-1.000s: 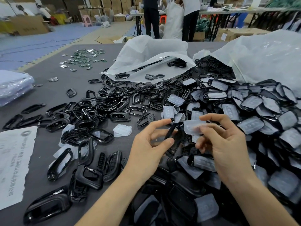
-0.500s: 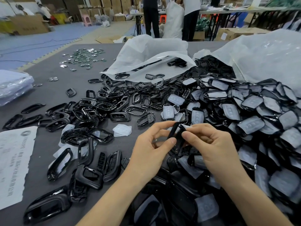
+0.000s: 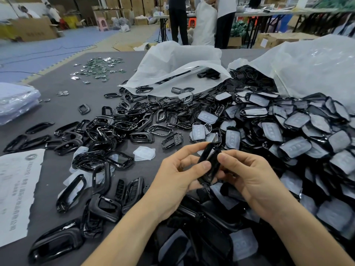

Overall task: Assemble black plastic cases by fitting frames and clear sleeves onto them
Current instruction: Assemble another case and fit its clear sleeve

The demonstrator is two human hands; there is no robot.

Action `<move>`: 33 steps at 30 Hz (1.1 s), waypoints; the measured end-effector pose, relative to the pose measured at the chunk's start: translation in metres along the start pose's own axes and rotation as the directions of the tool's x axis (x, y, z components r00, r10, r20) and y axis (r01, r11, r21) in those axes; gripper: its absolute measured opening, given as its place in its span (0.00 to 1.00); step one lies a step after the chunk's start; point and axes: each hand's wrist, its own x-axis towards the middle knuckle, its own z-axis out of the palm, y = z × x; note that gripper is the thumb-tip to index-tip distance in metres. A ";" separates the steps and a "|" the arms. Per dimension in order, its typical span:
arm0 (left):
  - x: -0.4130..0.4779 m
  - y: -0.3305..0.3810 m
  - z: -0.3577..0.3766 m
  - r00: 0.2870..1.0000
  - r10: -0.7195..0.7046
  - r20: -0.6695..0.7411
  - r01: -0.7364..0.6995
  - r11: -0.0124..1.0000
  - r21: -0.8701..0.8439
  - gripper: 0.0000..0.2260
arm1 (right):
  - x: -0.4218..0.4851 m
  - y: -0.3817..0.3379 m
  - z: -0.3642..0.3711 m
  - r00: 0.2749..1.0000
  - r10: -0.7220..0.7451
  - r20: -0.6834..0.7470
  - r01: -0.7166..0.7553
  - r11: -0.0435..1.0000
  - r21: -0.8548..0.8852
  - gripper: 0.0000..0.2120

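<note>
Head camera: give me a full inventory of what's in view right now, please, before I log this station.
black case: one, black, held up at centre
loose frames: many, glossy black, spread left and centre
sleeved cases: large pile, black with clear sleeves, right
loose sleeves: a few, clear, centre-left among the frames
plastic bags: two, white, far centre and far right
metal pieces: scattered, silvery, far left
paper sheet: one, white, printed, left edge
wrapped bundle: one, pale blue, left edge
table: one, grey
people: several, far background
left hand: grips the case
right hand: pinches the case
</note>
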 end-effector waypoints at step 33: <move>0.000 -0.004 -0.004 0.999 0.021 -0.049 -0.001 0.923 0.385 0.08 | 0.002 0.007 0.000 0.967 -0.232 -0.110 0.175 0.910 -0.377 0.10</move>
